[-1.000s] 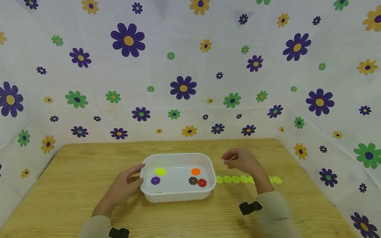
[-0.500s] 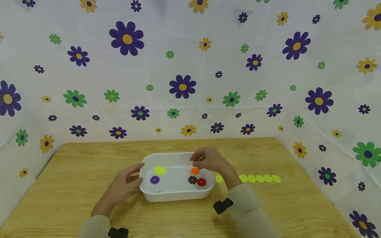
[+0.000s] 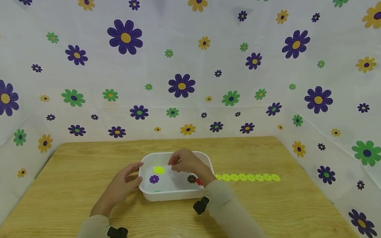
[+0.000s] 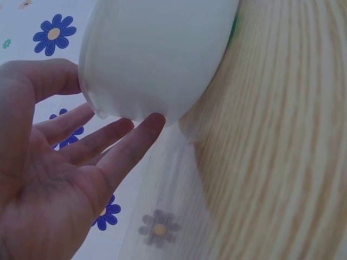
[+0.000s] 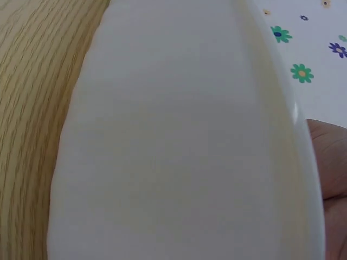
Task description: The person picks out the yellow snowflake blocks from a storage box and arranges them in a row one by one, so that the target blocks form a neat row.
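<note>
A white plastic tub (image 3: 156, 197) sits on the table with a few flower-shaped discs inside. My left hand (image 3: 121, 184) is at its left end, fingertips and thumb touching the wall, as the left wrist view confirms. Over the tub's middle hovers my right hand (image 3: 187, 162), fingers loosely bent and nothing visible between them. Just left of its fingertips lies a yellow disc (image 3: 159, 170), with a purple disc (image 3: 153, 179) nearer me. A brown disc (image 3: 192, 179) and a partly covered red disc (image 3: 199, 181) lie below the right hand. The tub's wall hides most of the right hand in the right wrist view.
A row of joined yellow flower discs (image 3: 251, 177) extends right from the tub across the wooden table (image 3: 285, 208). White flower-printed cloth (image 3: 179, 60) stands around the back and sides.
My right hand has moved left, from above the yellow row to over the middle of the tub, covering the orange disc. My left hand has stayed at the tub's left end.
</note>
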`<state>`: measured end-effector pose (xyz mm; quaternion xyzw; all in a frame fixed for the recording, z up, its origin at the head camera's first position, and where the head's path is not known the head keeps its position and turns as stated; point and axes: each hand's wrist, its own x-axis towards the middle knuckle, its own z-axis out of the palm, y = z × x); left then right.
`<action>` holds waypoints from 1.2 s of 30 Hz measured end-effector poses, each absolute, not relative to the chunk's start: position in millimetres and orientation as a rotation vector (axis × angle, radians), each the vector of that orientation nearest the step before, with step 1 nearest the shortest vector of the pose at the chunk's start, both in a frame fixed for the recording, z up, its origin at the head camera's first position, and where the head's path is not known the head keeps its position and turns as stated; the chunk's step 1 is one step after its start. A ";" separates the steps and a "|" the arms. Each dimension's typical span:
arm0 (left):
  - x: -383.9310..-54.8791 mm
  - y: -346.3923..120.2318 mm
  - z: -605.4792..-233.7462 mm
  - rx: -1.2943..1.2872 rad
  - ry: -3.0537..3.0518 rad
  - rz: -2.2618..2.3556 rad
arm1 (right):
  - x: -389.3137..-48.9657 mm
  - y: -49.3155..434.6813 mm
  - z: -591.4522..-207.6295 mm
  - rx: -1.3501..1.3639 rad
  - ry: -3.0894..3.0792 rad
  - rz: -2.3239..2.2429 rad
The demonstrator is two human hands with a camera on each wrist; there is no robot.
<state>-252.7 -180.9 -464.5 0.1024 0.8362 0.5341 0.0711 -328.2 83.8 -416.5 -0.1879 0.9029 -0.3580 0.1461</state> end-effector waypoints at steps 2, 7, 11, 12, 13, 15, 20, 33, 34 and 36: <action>-252.8 -181.2 -464.0 0.307 2.509 1.610 | -330.0 74.5 -418.9 -0.565 2.603 -1.013; -253.2 -182.0 -464.5 0.300 2.498 1.613 | -333.7 54.2 -424.5 -0.624 2.623 -0.959; -253.7 -182.9 -466.4 0.326 2.486 1.632 | -334.0 42.6 -427.9 -0.636 2.628 -0.903; -253.8 -183.0 -466.6 0.331 2.480 1.640 | -333.7 40.4 -428.0 -0.641 2.634 -0.881; -254.0 -183.1 -466.9 0.336 2.477 1.644 | -333.1 38.3 -427.8 -0.644 2.636 -0.862; -254.3 -183.4 -467.0 0.339 2.476 1.646 | -332.8 34.8 -427.6 -0.653 2.653 -0.809; -254.4 -183.6 -466.3 0.337 2.474 1.653 | -331.1 28.8 -427.4 -0.641 2.679 -0.737; -255.2 -185.2 -468.4 0.352 2.462 1.682 | -330.5 23.8 -437.8 -0.721 2.707 -0.630; -255.1 -185.2 -468.6 0.353 2.465 1.682 | -330.6 23.9 -438.0 -0.723 2.704 -0.628; -255.0 -184.9 -468.6 0.348 2.467 1.679 | -330.1 24.8 -437.4 -0.728 2.697 -0.632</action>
